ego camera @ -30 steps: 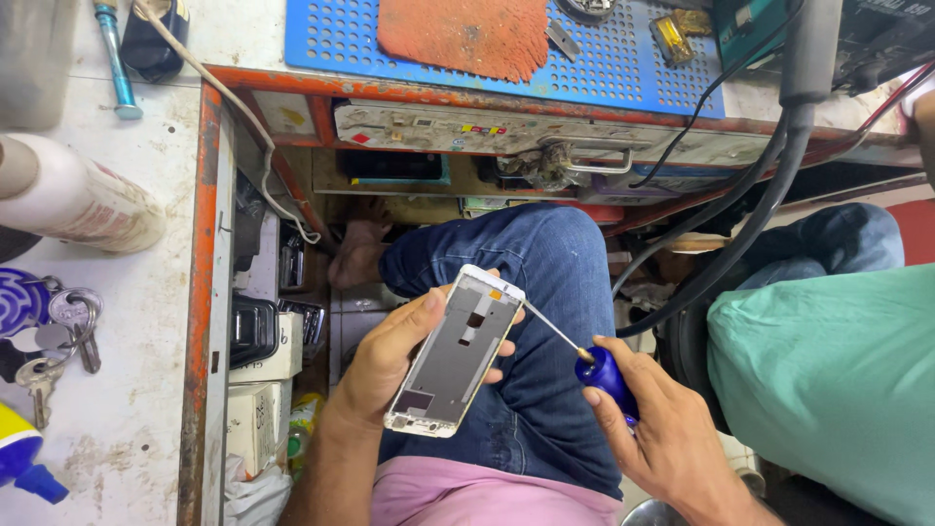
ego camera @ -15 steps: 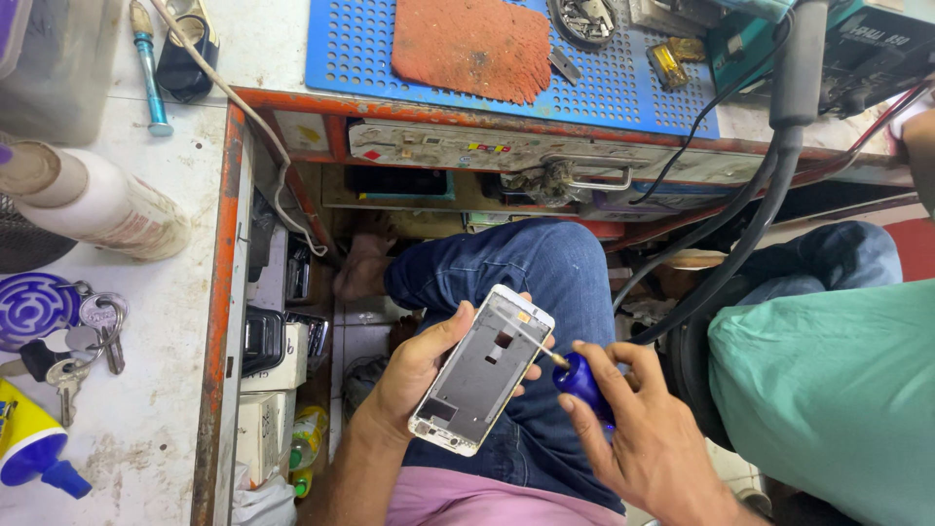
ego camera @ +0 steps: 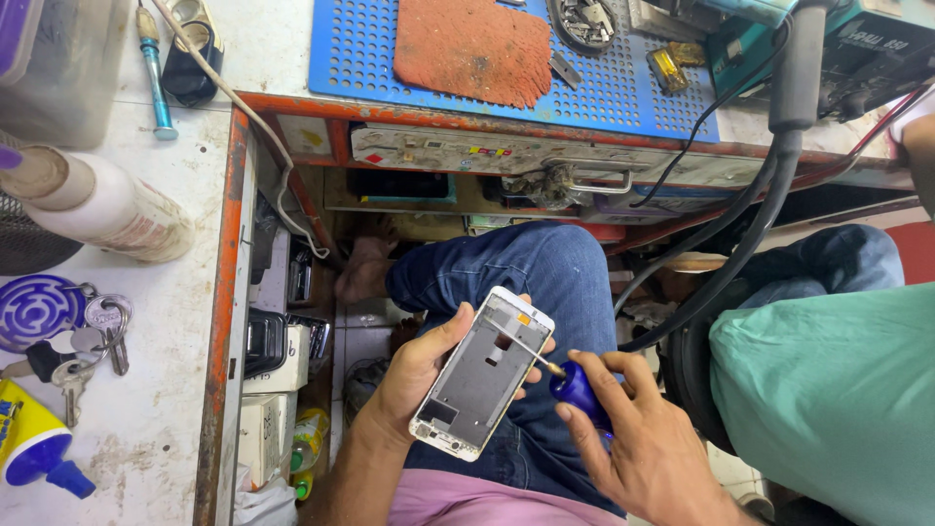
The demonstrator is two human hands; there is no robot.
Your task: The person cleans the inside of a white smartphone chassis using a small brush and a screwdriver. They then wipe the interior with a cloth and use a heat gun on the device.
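Holding steady over the lap: left hand (ego camera: 414,375) still wrapped around the white phone frame (ego camera: 482,386) | right hand (ego camera: 638,448) closed on the blue screwdriver (ego camera: 570,385) | tip now inside the frame's upper part, drawn closer than before.

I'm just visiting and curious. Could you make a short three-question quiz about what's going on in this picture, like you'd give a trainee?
1. True or false: the left hand holds the phone frame above the person's lap.
2. Which colour is the handle of the screwdriver in the right hand? A) red B) blue C) yellow
3. Fill in: the orange cloth lies on the blue ____ with many holes, on the workbench.

Key
1. True.
2. B; the thin shaft points at the upper part of the phone frame.
3. mat
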